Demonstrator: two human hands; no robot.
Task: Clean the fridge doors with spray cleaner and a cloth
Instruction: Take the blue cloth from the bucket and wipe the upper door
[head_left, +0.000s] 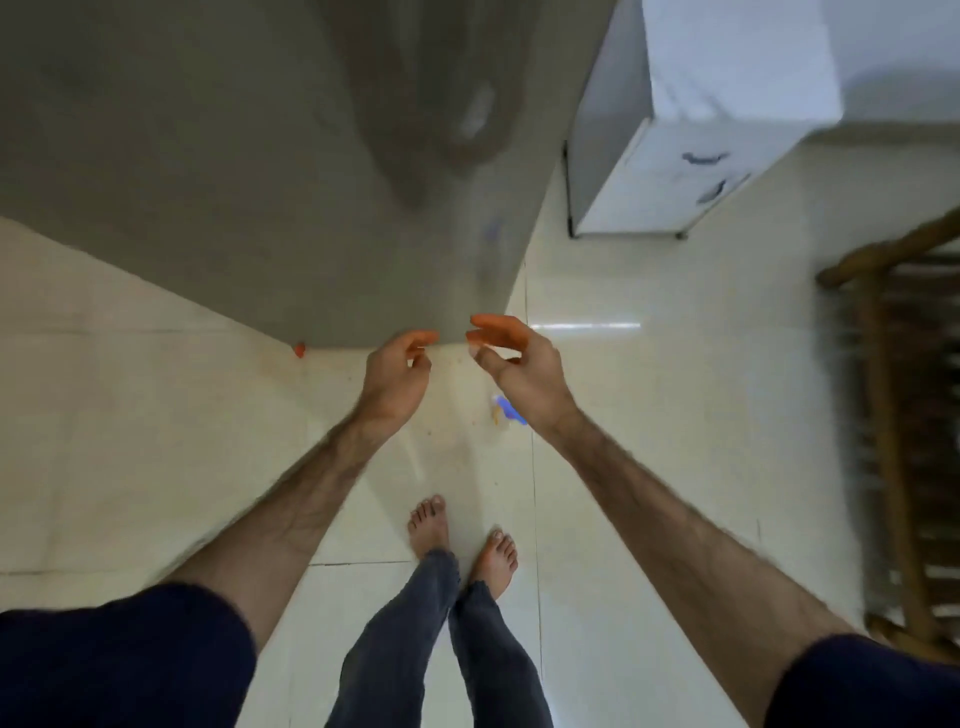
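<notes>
Pale glossy floor tiles (156, 467) run under a grey fridge door (234, 182) filling the upper left. Below its bottom edge the left hand (397, 376) hangs with fingers loosely curled, holding nothing. Just right, the right hand (511, 369) is spread, also holding nothing. Beneath its wrist a blurred blue-and-white thing (506, 409) lies on the floor. A white appliance (701, 130) stands upper right, a wooden chair (893, 415) along the right edge.

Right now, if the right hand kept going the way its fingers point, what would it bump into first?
Most likely the grey fridge door. The right hand is empty, its fingers reaching toward the door's lower edge; depth is unclear, so it may slip just under it toward the floor.
</notes>
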